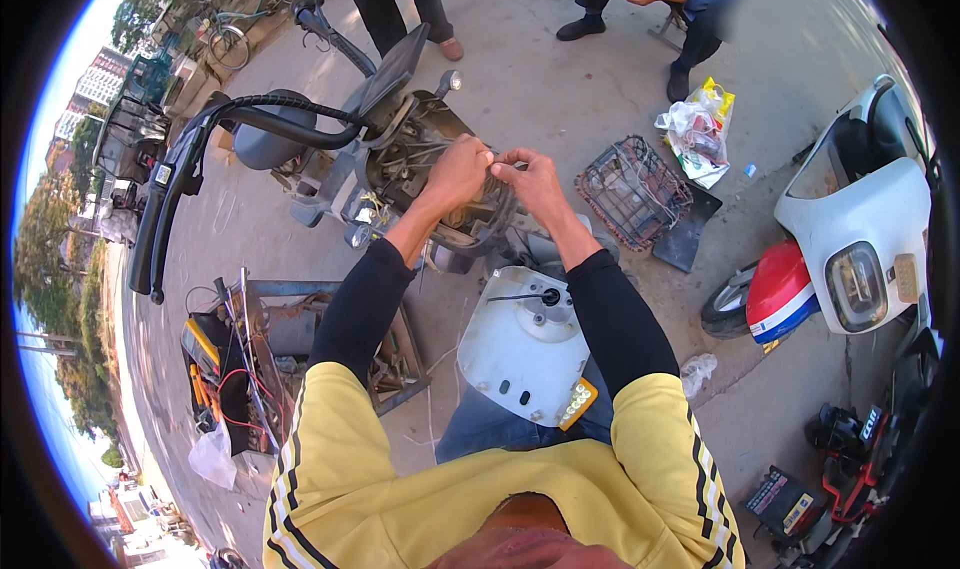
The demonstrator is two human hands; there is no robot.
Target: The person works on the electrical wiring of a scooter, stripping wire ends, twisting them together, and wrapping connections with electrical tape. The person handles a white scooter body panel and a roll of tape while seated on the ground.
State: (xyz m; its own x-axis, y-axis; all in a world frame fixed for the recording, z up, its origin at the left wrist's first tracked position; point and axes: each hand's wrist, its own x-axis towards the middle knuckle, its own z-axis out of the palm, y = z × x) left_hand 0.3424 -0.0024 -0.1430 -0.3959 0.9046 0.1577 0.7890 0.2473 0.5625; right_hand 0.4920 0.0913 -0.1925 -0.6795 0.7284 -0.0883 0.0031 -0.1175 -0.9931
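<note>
Left hand and right hand, fingers narrowed, any hold unclear, meet over the opened scooter, white panel nearer the lap, wire basket at right.

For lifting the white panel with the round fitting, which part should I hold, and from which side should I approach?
Probably hold the white panel by its left edge, coming from the person's left. That long edge looks bare, while the lower right corner carries a yellow block and the right sleeve crowds the upper right.
</note>
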